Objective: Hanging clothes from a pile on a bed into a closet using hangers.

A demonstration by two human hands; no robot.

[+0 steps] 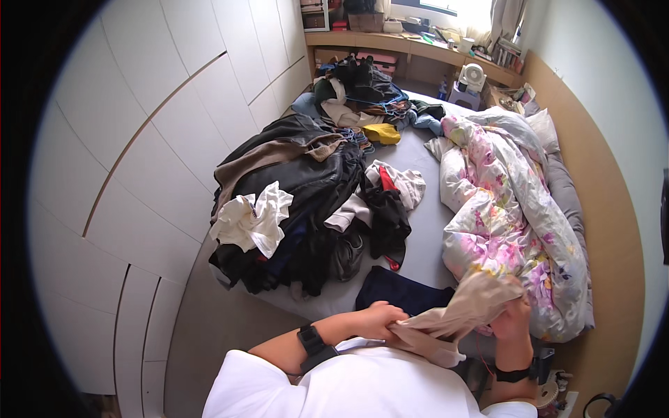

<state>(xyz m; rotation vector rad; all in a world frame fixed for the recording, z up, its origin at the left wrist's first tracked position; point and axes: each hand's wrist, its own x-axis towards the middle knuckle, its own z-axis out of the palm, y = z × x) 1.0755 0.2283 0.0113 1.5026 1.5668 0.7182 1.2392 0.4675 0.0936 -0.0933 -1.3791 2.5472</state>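
Note:
A beige cloth garment [460, 308] is stretched between my two hands, close in front of my body. My left hand [381, 320] grips its left end. At the upper right, my right hand [512, 313] holds the other end raised, with loose folds sagging between. Which kind of garment it is, I cannot tell. Just beyond my left hand, a folded navy garment [400, 290] lies at the bed's near edge, partly hidden by the beige cloth. Black bands with devices are strapped on both my forearms.
A big pile of dark clothes [313, 172] covers the bed's left side, with a crumpled white garment [253, 217] on top. A floral duvet [496, 209] is heaped at the right. White cabinets [151, 172] line the left wall. A desk [360, 39] and small fan [472, 78] stand beyond.

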